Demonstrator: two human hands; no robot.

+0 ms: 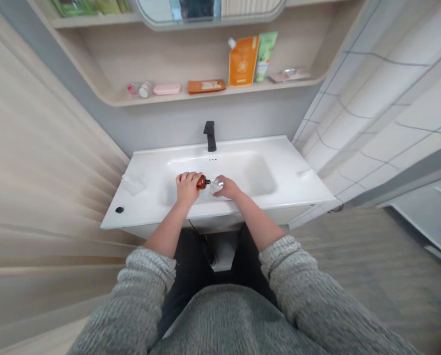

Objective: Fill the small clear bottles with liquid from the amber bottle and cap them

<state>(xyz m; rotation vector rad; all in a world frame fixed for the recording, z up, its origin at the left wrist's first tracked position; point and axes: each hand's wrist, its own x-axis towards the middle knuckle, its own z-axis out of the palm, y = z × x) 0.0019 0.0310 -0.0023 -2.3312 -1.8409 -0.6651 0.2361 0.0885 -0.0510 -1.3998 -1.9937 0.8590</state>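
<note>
Over the white sink point(259, 170), my left hand point(187, 187) is closed around an amber bottle point(202, 183). The bottle lies nearly on its side, its narrow dark neck facing right. My right hand point(228, 187) grips a small clear, shiny thing point(216, 185), which may be a little cup or crumpled plastic; I cannot tell which. The bottle's neck is right beside the shiny thing's left side, and whether they touch is unclear. On the counter to the left rests a small black cap point(119, 210). My left fingers hide most of the bottle.
A black faucet point(210, 137) stands behind the basin. Clear crumpled plastic point(132, 185) lies on the left counter. The shelf point(161, 101) above holds an orange pouch point(243, 61), a green tube point(265, 56), an orange packet point(206, 86) and a pink case point(167, 89). A curtain point(39, 162) hangs at left.
</note>
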